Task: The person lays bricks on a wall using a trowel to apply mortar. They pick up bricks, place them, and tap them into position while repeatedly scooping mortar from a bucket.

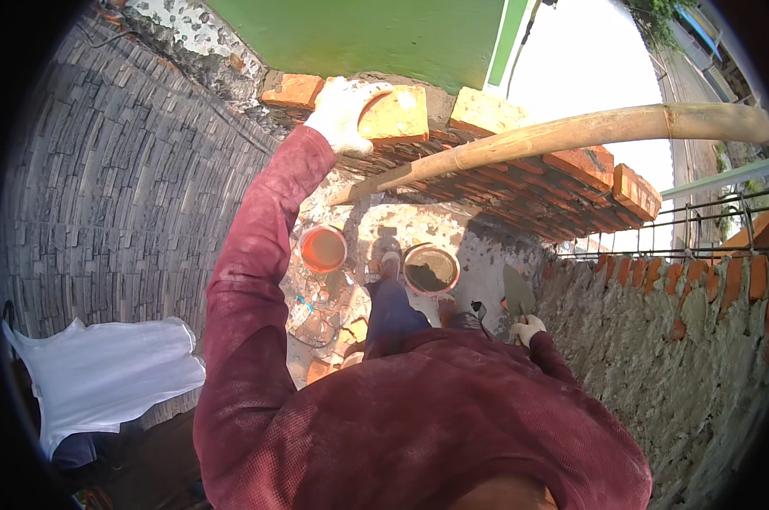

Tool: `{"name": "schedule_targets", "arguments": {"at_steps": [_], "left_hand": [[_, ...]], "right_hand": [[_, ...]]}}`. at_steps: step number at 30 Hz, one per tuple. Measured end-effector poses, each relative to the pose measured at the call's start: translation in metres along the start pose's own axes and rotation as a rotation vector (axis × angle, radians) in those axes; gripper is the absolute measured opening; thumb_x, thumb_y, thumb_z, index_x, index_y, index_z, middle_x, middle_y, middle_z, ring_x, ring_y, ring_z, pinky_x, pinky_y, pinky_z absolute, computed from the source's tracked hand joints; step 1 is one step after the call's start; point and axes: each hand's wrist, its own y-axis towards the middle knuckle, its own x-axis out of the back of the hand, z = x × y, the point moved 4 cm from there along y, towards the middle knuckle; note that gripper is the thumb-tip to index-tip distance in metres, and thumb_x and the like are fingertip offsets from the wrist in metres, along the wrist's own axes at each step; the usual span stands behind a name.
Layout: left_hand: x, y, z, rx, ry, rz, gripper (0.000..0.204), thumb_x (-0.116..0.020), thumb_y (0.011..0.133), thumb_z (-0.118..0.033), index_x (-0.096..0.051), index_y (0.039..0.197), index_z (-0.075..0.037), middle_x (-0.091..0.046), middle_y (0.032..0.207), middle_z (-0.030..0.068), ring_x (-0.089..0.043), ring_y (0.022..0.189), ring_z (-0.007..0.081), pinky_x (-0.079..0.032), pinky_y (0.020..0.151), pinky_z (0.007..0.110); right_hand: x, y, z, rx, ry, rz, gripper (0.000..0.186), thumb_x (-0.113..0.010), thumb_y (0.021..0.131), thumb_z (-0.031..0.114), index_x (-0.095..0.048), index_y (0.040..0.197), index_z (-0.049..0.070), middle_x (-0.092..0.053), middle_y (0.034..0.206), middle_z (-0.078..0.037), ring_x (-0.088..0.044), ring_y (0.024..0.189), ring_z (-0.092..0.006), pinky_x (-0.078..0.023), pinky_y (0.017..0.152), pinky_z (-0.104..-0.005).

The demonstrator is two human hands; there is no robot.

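- Left hand (338,115): whitish glove, fingers curled partway round the left end of a brick (395,115); grip looks firm, one finger along its upper edge.
- Brick position: on top of the brick wall (495,187), just in front of the green panel (359,38). Cannot tell whether its underside is fully bedded.
- Handling, my judgement: keep it level, press evenly across its length, keep fingertips out from beneath, and sight its front edge against the next brick.
- Orange bucket (315,248): on the floor, below the left hand in view.
- Tub (435,292): to the right of the bucket, grey mortar (431,270) inside.
- Next brick (486,110): right of the held one, a gap between them; that joint would want filling evenly.
- Bamboo pole (588,136): slants across in front of the wall; best not knocked by an arm.
- Trowel (519,291): blade pointing away from the body, low and well apart from the brick. Cannot tell if loaded. Useful for trimming squeezed-out mortar.
- Right hand (529,330): gloved, closed round the trowel's handle.
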Motion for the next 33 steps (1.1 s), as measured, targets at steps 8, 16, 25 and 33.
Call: {"name": "schedule_targets", "arguments": {"at_steps": [8, 16, 25, 33], "left_hand": [[-0.057, 0.116, 0.04, -0.247, 0.044, 0.044, 0.098, -0.086, 0.05, -0.031, -0.051, 0.141, -0.023, -0.06, 0.132, 0.0159, -0.052, 0.129, 0.0349, -0.035, 0.113, 0.046], [-0.105, 0.151, 0.063, -0.375, -0.038, 0.092, 0.101, -0.085, 0.051, -0.033, -0.047, 0.144, -0.024, -0.056, 0.137, 0.0203, -0.048, 0.133, 0.0388, -0.037, 0.113, 0.046], [-0.117, 0.165, 0.076, -0.411, -0.011, 0.123, 0.097, -0.082, 0.061, -0.04, -0.045, 0.15, -0.028, -0.051, 0.145, 0.021, -0.045, 0.137, 0.0378, -0.029, 0.117, 0.048], [-0.151, 0.149, 0.081, -0.463, -0.069, -0.017, 0.078, -0.075, 0.077, -0.035, -0.048, 0.149, -0.026, -0.043, 0.154, 0.0177, -0.038, 0.142, 0.0371, -0.025, 0.119, 0.05]], "right_hand": [[-0.043, -0.071, 0.012, -0.231, 0.238, -0.292, 0.025, -0.071, 0.076, 0.012, -0.06, 0.095, 0.001, -0.059, 0.071, -0.008, -0.059, 0.055, -0.0212, -0.048, 0.049, -0.0386], [-0.118, -0.151, 0.064, -0.443, 0.233, -0.493, 0.028, -0.074, 0.072, 0.017, -0.063, 0.091, -0.001, -0.06, 0.076, -0.004, -0.057, 0.068, -0.0178, -0.049, 0.067, -0.0346], [-0.13, -0.143, 0.135, -0.376, 0.261, -0.563, 0.028, -0.073, 0.073, 0.022, -0.06, 0.083, 0.0, -0.06, 0.071, -0.007, -0.057, 0.065, -0.0182, -0.049, 0.064, -0.0366], [-0.096, -0.186, 0.191, -0.079, 0.242, -0.86, 0.031, -0.073, 0.079, 0.015, -0.061, 0.101, -0.003, -0.057, 0.079, -0.004, -0.054, 0.072, -0.0171, -0.05, 0.071, -0.0327]]}}
